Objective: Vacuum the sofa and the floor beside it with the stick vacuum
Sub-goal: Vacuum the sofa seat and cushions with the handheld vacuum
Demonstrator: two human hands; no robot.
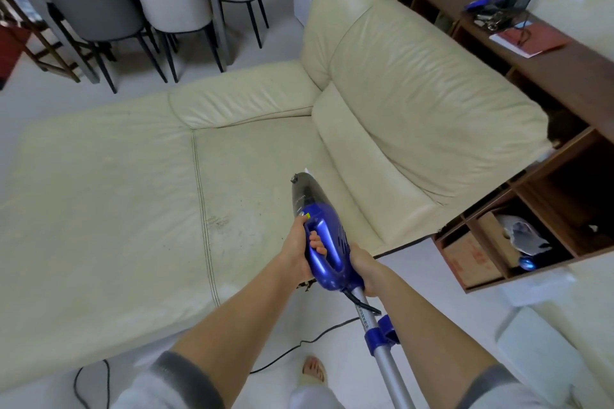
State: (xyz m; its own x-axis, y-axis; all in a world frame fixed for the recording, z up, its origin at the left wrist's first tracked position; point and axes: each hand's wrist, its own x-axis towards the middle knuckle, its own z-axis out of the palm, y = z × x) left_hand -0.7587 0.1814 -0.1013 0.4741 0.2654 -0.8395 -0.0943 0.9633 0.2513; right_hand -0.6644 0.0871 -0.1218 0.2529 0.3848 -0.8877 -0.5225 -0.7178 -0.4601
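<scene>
A blue stick vacuum [324,226] points away from me over the cream leather sofa seat [133,192], its dark nose close to the seat near the back cushion [415,103]. My left hand [299,249] grips the loop handle, fingers curled through it. My right hand [365,271] holds the rear of the blue body where the silver tube [385,352] starts. The tube runs back toward me at the bottom edge. Dark specks lie on the seat [217,221] beside a seam.
The vacuum's black cord [299,345] trails over the pale floor [292,315] by my foot [314,370]. A brown shelf unit [531,202] with boxes stands right of the sofa. Grey dining chairs [99,3] and a table stand beyond the sofa's far end.
</scene>
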